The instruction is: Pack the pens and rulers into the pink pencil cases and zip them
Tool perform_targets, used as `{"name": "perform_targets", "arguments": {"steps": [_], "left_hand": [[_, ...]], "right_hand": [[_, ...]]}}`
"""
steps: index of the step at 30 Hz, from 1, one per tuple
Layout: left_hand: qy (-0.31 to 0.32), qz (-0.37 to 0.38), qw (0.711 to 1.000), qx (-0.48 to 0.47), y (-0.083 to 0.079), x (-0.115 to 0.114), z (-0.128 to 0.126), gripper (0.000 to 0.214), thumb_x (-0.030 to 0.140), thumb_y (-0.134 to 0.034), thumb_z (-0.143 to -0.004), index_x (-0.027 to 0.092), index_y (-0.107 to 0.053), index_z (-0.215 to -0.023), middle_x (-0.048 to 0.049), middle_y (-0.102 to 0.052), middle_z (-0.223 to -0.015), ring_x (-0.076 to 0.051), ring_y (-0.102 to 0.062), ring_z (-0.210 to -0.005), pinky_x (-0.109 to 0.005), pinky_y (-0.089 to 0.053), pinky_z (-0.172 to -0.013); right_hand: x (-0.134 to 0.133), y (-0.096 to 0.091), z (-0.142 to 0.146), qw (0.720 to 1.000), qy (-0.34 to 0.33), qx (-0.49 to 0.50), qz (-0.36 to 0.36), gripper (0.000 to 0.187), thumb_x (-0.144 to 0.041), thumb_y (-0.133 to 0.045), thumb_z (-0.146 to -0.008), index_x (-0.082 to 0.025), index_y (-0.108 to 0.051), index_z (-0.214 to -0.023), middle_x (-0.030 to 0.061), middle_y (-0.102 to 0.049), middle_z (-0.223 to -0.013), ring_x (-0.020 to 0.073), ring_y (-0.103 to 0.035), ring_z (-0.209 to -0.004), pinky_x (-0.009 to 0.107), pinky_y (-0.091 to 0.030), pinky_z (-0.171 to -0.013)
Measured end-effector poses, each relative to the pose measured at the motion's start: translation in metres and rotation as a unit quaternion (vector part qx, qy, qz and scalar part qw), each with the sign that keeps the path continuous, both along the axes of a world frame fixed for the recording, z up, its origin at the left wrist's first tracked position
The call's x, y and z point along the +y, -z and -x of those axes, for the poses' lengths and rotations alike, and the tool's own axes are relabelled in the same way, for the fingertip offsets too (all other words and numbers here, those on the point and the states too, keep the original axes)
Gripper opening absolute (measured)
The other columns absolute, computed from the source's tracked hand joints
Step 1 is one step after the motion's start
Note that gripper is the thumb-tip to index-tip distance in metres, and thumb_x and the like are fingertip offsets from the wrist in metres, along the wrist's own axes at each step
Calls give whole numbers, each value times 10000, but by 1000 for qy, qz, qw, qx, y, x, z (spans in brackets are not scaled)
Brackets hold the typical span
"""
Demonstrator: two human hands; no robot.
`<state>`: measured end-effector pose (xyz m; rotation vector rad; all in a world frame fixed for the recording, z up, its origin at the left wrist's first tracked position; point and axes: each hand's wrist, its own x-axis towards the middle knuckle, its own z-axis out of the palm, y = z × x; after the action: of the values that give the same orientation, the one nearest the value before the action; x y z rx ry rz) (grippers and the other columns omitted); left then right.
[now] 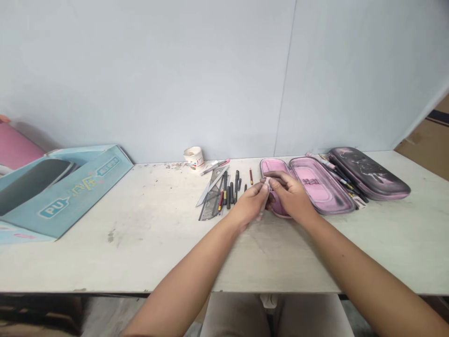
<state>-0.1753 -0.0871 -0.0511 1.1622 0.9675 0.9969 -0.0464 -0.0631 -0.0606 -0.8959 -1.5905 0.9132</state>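
My left hand and my right hand meet at the middle of the white table, fingers curled together around a small pale pink object that I cannot name. They hover over the near end of an open pink pencil case, which lies flat with both halves showing. To the left of my hands lie several dark pens and pencils and clear plastic rulers and set squares.
A second, dark pink-and-black pencil case lies at the right, with pens between the two cases. A small paper cup stands by the wall. A light blue cardboard box sits at the left.
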Motion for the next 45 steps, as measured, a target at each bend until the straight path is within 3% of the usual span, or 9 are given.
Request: {"name": "perform_targets", "arguments": {"steps": [5,11,17,21,24,26,34,40,45], "left_hand": [[-16,30,998,-45,-4,-5,-10,344,543,-434,-808,199,-425,-784,100,-277,-485,-28,-228,-348,-142,-141,-346],[-39,-9,999,-33,-4,-11,-21,337,541,-435,-808,204,-446,-802,106,-271,-442,-28,-206,-331,-154,-158,-350],[-134,-52,976,-164,-11,19,24,399,579,-382,-818,192,-475,-849,90,-302,-480,-41,-277,-341,-155,-191,-348],[-278,-57,909,-305,-13,41,75,312,468,-374,-870,173,-441,-793,76,-353,-505,-44,-340,-376,-157,-283,-394],[-288,-11,892,-349,-9,48,92,247,356,-342,-904,167,-430,-770,59,-400,-524,-53,-390,-402,-170,-343,-444],[-282,-1,889,-360,-7,49,93,223,293,-321,-911,161,-437,-774,48,-423,-538,-59,-408,-414,-179,-359,-460],[-277,7,879,-388,-11,44,85,225,268,-320,-911,150,-460,-780,35,-440,-572,-54,-401,-429,-175,-355,-471],[-261,3,880,-396,-9,42,82,216,257,-320,-909,148,-465,-790,39,-414,-579,-57,-412,-441,-180,-358,-475],[-253,-19,880,-401,-9,39,75,162,255,-358,-897,152,-464,-829,32,-433,-607,-64,-438,-461,-191,-367,-478]], "right_hand": [[-6,-2,4,998,-17,59,15,240,-353,-539,-790,-213,-628,-963,42,-677,-941,177,-615,-916,356,-470,-849],[-8,-5,4,997,21,80,-8,209,-339,-543,-793,-217,-617,-946,38,-674,-911,176,-623,-897,369,-474,-838],[-5,-15,13,982,126,-69,-126,254,-373,-457,-840,-216,-581,-996,64,-649,-988,202,-583,-952,389,-433,-851],[-9,-8,27,897,49,-392,-199,226,-336,-452,-848,-209,-614,-942,77,-656,-938,238,-544,-939,414,-374,-851],[-12,0,35,816,7,-532,-226,210,-294,-443,-856,-195,-623,-904,84,-659,-879,242,-531,-923,434,-321,-883],[-10,2,38,797,4,-560,-225,212,-320,-468,-847,-192,-618,-923,90,-655,-906,248,-522,-944,436,-319,-881],[31,-14,72,814,-58,-555,-160,612,-401,-631,-713,-176,-448,-1252,149,-491,-1269,283,-369,-1228,438,-338,-938],[47,-14,95,760,-125,-630,-98,569,-326,-670,-680,-154,-497,-1194,181,-471,-1293,292,-323,-1277,515,-232,-1017],[25,-2,94,808,-34,-563,-171,652,-244,-683,-660,-131,-416,-1244,169,-483,-1237,305,-408,-1195,505,-258,-1012]]}}
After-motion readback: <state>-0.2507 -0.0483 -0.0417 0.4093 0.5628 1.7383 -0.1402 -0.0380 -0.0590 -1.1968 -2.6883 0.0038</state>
